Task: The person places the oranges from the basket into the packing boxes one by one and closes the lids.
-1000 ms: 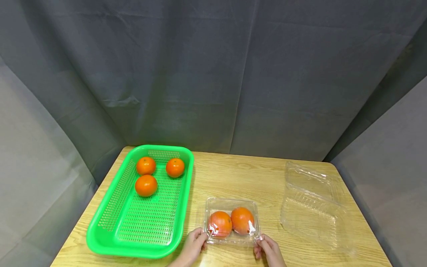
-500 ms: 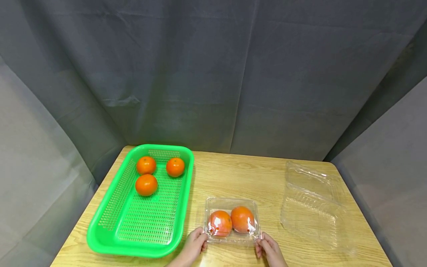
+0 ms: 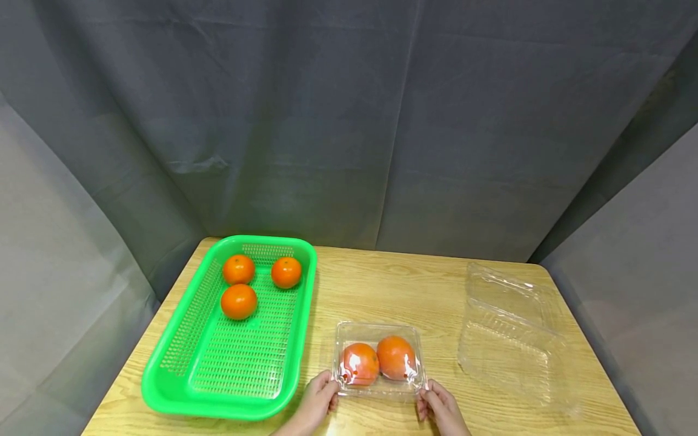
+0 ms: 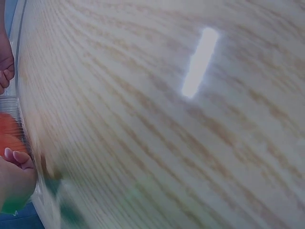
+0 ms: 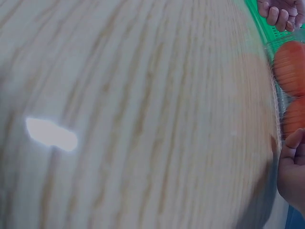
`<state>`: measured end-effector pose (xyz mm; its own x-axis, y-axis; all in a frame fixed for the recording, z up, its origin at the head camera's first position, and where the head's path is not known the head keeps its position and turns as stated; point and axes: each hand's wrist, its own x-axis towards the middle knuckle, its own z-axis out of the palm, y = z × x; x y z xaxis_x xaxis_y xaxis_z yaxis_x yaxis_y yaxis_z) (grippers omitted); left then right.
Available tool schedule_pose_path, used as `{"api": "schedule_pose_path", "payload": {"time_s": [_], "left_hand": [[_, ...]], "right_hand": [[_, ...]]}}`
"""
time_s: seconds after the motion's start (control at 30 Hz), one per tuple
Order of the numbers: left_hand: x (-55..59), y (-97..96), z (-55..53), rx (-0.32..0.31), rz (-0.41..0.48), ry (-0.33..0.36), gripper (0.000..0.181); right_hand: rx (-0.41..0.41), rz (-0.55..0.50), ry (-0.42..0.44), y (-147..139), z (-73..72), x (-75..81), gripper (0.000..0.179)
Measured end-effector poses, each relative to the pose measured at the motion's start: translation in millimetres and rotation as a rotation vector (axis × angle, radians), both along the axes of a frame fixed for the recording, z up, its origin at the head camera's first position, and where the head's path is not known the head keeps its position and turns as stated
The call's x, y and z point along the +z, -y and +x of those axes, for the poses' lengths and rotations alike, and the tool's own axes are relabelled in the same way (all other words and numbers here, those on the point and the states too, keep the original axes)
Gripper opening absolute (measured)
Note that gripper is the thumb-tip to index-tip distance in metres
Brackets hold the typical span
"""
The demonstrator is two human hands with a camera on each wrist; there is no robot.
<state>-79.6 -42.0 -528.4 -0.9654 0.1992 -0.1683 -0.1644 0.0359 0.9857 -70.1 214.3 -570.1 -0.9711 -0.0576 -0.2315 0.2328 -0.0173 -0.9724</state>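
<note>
A clear lidded container point(image 3: 376, 331) sat low in the frame, just right of centre, on a wood-grained table point(image 3: 392, 284); two orange fruits point(image 3: 396, 358) showed side by side through its glossy lid. The left hand point(image 3: 318, 401) pinched the container's lower left corner between thumb and fingers, while the right hand point(image 3: 442, 410) pinched the lower right corner—both grips narrow, the fingers curled at the near edge. In the two wrist views the hands and fruits appeared only at the frame's margin, the pale tabletop filling the remainder. At the left of the head view lay a green perforated basket point(image 3: 308, 303) with three loose fruits point(image 3: 239, 301) in its upper part—two close together at left, one apart at right. A second clear container point(image 3: 507, 345) lay unfolded at lower right, and a dark grey curtain point(image 3: 327, 121) hung behind the table.
</note>
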Motion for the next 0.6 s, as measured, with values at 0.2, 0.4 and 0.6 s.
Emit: {"api": "schedule_pose_path", "payload": {"time_s": [0.2, 0.4, 0.6], "left_hand": [[-25.8, 0.5, -5.0, 0.026, -0.055, -0.029, 0.015], [-41.8, 1.5, -5.9, 0.121, -0.234, -0.231, 0.016], [-45.2, -0.3, -6.8, 0.203, -0.389, -0.450, 0.020]], "right_hand": [[-0.035, 0.030, 0.037, 4, -1.7, 1.2, 0.027], [-0.085, 0.322, -0.125, 7, 0.3, -2.9, 0.014], [-0.180, 0.637, -0.361, 8, 2.3, -5.7, 0.003]]}}
